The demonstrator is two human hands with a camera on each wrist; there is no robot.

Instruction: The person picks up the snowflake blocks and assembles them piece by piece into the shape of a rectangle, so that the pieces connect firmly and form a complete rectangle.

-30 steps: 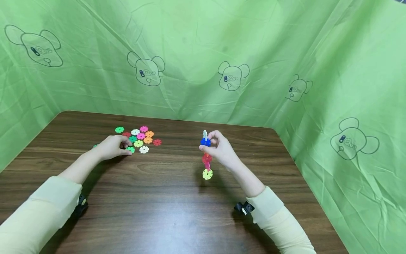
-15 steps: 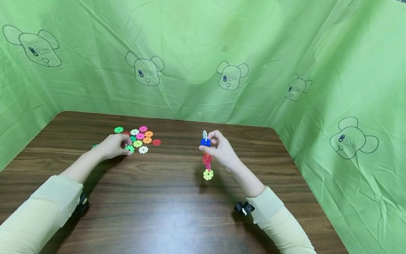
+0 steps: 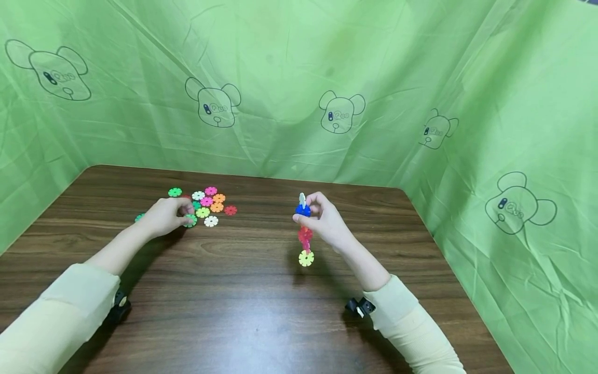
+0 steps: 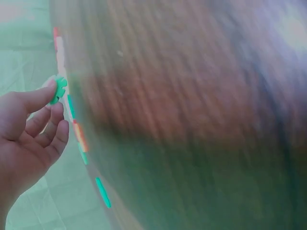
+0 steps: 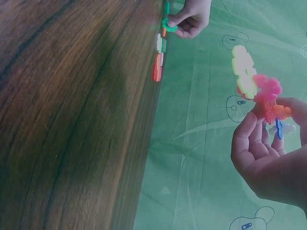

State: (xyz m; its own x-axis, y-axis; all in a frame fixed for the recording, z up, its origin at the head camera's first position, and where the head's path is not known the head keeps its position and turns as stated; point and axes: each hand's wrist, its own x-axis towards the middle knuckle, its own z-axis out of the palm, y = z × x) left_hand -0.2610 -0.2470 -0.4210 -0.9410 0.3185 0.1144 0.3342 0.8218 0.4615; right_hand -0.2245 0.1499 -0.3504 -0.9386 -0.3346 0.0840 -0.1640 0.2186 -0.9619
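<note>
In the head view, the left hand [image 3: 166, 216] partly hides the pinched green disc [image 3: 190, 222], a red disc [image 3: 186, 197] just beyond it and another green disc [image 3: 139, 217] to its left. The right hand [image 3: 325, 219] conceals part of the disc chain [image 3: 305, 235]. In the left wrist view, the surface [image 4: 192, 72] beside the hand is blurred. In the right wrist view, the right edge crops the right hand

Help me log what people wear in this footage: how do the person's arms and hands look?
The left sleeve and right sleeve are pale yellow. A small black device sits by the left cuff, another by the right cuff; both cuffs are broad and paler. The left hand and right hand are bare.
</note>
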